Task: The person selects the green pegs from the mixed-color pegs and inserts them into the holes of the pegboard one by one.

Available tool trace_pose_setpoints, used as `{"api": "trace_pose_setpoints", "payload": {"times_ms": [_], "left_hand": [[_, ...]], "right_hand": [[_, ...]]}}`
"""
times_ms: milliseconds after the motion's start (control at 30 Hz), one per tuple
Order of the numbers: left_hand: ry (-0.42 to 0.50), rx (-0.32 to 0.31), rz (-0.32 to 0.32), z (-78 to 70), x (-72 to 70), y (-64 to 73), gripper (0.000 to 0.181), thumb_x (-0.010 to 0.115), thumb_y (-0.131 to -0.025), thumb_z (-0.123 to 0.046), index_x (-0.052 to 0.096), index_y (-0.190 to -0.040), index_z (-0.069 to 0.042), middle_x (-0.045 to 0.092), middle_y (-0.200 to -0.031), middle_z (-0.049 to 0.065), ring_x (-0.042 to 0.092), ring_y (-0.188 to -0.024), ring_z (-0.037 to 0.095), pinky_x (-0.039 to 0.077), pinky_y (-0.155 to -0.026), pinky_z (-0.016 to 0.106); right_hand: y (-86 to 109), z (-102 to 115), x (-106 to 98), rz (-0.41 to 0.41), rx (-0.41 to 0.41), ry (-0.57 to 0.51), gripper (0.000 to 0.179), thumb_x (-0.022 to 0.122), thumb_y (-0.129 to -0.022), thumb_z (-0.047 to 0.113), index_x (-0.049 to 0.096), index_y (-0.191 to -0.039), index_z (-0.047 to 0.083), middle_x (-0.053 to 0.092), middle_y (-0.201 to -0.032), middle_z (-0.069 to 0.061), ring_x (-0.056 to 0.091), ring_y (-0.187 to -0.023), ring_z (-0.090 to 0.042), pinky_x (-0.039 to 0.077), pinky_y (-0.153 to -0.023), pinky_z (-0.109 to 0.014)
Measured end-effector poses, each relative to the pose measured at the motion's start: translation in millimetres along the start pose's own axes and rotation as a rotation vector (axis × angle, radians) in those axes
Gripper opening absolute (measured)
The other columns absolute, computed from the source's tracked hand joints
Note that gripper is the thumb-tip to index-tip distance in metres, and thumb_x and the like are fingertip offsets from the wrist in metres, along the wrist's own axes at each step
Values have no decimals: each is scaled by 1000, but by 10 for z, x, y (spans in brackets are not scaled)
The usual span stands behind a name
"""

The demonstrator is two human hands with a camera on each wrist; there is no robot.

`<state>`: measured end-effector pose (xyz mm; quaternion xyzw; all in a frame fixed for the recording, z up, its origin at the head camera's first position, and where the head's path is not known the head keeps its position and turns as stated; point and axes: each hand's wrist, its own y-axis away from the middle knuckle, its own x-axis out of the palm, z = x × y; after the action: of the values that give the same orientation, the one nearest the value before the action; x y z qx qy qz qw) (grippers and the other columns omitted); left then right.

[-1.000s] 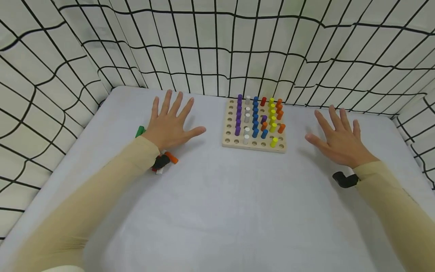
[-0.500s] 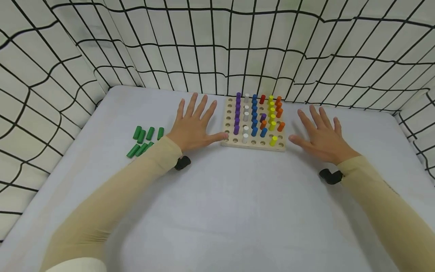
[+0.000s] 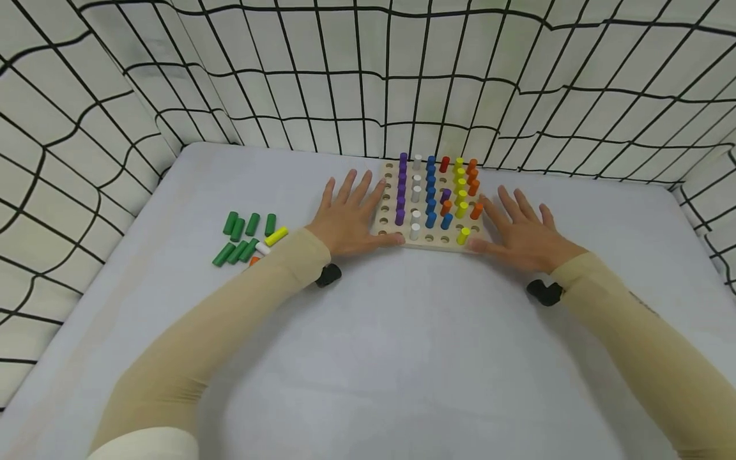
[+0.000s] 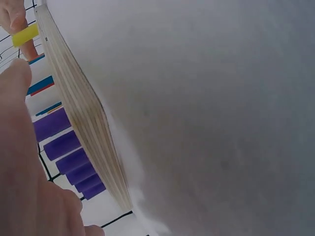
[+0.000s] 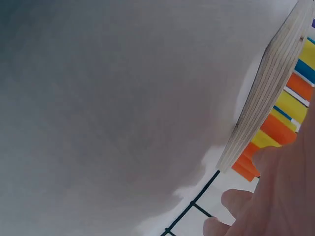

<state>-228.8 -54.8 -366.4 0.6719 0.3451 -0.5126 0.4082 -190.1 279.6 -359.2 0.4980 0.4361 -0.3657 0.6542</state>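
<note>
Two hands flank the board (image 3: 437, 238), which lies on the table (image 3: 368, 351) just in front of the net (image 3: 384, 78). The left hand (image 3: 351, 223) is at the board's left side, its fingers straight and spread apart, the thumb stretched out over the near left corner and the index fingertip over the left edge. The right hand (image 3: 520, 236) is at the opposite side, fingers likewise spread, its thumb at the near right corner and its index fingertip beside the right edge. Neither hand grips anything; whether the fingers press on the wood cannot be told. Upright in the board, from left to right, stand columns of purple pegs (image 3: 400, 204), white pegs (image 3: 416, 180) and blue pegs (image 3: 430, 191), then a mixed column topped by a red peg (image 3: 445, 164), then yellow pegs (image 3: 461, 197) and orange pegs (image 3: 473, 187). Holes show among them. Well left of the board, seven green pegs (image 3: 237, 230) lie loose with a yellow peg (image 3: 276, 236), a white peg (image 3: 262, 248) and an orange peg (image 3: 254, 260), the last partly hidden by the left sleeve (image 3: 276, 281).
</note>
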Motion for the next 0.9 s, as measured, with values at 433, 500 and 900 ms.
{"api": "trace_pose_setpoints", "payload": {"times_ms": [433, 500, 900], "left_hand": [[-13, 8, 102, -118, -54, 9, 121, 43, -85, -89, -3, -167, -14, -8, -177, 9, -10, -165, 32, -4, -134, 57], [-26, 6, 113, -135, -47, -4, 122, 43, -85, -90, -3, -167, -13, -9, -177, 9, -10, -165, 32, -3, -134, 56], [-28, 21, 149, -310, -62, -101, 134, 50, -81, -90, -9, -164, -2, -12, -175, 16, -8, -165, 32, 5, -136, 48]], "right_hand": [[-79, 149, 49, 59, -2, 16, 118, 36, -87, 90, 0, -167, 11, -10, -175, -19, -4, -160, -52, 0, -122, -80], [-97, 170, 59, 62, 4, 17, 121, 37, -87, 91, -2, -167, 9, -9, -175, -20, -3, -160, -51, 0, -123, -79], [-157, 246, 70, 40, -5, 53, 131, 43, -85, 90, -4, -164, -2, -7, -174, -24, 1, -162, -47, 16, -125, -74]]}}
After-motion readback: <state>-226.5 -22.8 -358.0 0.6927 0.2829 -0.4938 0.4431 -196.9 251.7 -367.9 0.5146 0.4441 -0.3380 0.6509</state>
